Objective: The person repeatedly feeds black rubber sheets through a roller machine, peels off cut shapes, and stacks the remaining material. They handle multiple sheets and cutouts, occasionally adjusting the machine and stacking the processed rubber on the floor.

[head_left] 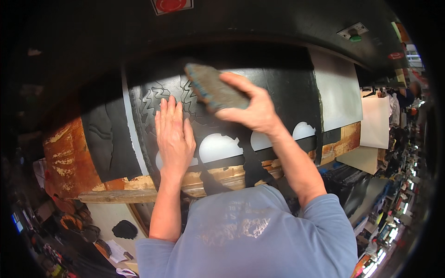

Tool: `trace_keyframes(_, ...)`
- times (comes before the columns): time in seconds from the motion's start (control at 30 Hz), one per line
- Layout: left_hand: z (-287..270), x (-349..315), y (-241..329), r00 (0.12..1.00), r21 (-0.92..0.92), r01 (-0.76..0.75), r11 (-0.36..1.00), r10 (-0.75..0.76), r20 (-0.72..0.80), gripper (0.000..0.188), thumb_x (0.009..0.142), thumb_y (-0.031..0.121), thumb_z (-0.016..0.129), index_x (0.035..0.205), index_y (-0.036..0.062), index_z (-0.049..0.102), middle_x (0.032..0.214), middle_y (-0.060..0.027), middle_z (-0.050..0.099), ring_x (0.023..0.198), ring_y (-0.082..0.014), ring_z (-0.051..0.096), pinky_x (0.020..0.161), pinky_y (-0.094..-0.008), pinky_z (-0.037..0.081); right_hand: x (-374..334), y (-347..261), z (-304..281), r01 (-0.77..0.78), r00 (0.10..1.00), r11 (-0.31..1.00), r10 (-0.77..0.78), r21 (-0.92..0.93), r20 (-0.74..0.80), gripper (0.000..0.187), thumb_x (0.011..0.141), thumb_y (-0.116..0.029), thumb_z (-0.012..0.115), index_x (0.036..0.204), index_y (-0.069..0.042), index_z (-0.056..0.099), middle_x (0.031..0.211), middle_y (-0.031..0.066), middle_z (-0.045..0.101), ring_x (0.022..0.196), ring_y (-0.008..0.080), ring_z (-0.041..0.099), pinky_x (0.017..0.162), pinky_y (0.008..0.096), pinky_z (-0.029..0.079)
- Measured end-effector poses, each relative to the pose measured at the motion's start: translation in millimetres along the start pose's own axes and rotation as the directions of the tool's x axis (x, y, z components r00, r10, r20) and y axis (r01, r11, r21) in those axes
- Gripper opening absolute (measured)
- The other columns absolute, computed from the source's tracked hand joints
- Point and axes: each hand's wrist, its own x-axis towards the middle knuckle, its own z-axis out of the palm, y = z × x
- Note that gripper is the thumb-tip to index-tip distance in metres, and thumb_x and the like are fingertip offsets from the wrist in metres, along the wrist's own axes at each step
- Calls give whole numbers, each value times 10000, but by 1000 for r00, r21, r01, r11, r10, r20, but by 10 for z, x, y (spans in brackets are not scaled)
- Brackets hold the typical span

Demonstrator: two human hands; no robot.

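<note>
My left hand (174, 132) lies flat, fingers stretched out, on a black sheet (288, 95) that looks like leather or rubber. Wavy cut outlines (149, 105) run through the sheet beside those fingers. Gripped in my right hand (256, 107) is a thick grey-brown block (217, 89) with blue along its edge, held over the sheet, slightly blurred; whether it touches the sheet I cannot tell. Along the near edge, rounded gaps in the black material show a white surface (217, 147). Narrow black strips (254, 164) hang from that edge.
Overhead and beyond is a dark machine body with a green button (355, 38) and a red button (170, 4). Another black piece (109, 143) lies left on the worn brown board (65, 153). A pale sheet (337, 88) lies right. A black scrap (125, 229) sits lower left.
</note>
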Motion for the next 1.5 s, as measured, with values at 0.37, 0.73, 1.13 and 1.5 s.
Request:
trace_keyframes(0.37, 42, 48, 26, 998, -17, -29, 999, 28, -57, 435, 986, -9, 636, 1418, -51, 613, 1565, -256, 555, 1523, -448, 447, 1265, -590, 318, -340, 457, -595, 179, 968, 723, -251, -667, -13, 839, 685, -309, 984, 1443, -121, 680, 1644, 289, 416, 1496, 451, 461, 1186, 516, 474)
trace_keyframes(0.73, -488, -843, 791, 989, -594, 86, 800, 2, 146, 208, 904, -88, 703, 1099, -15, 705, 1014, -163, 762, 945, -365, 732, 887, -433, 570, -260, 374, -627, 294, 934, 729, -355, -618, 26, 934, 695, -397, 982, 1494, -96, 605, 1533, 276, 514, 1401, 463, 510, 1190, 519, 445)
trace_keyframes(1.13, -139, -1059, 680, 972, -256, -226, 940, 202, -118, 139, 906, -20, 755, 943, 42, 636, 880, -127, 686, 778, -346, 629, 698, -452, 478, -589, -355, -1855, 118, 574, 753, -583, -647, -574, 190, 1022, -205, 708, 1012, -15, 695, 836, 109, 666, 755, 183, 643, 712, 329, 516)
trace_keyframes(1.5, -112, -1024, 843, 991, -116, -118, 986, 111, -70, 166, 968, 164, 772, 932, 7, 733, 819, -165, 720, 786, -376, 690, 781, -451, 531, -1592, -375, -1995, 82, 543, 803, -532, -590, -650, 316, 1093, -223, 655, 857, -14, 631, 683, 23, 541, 652, 90, 482, 596, 302, 429)
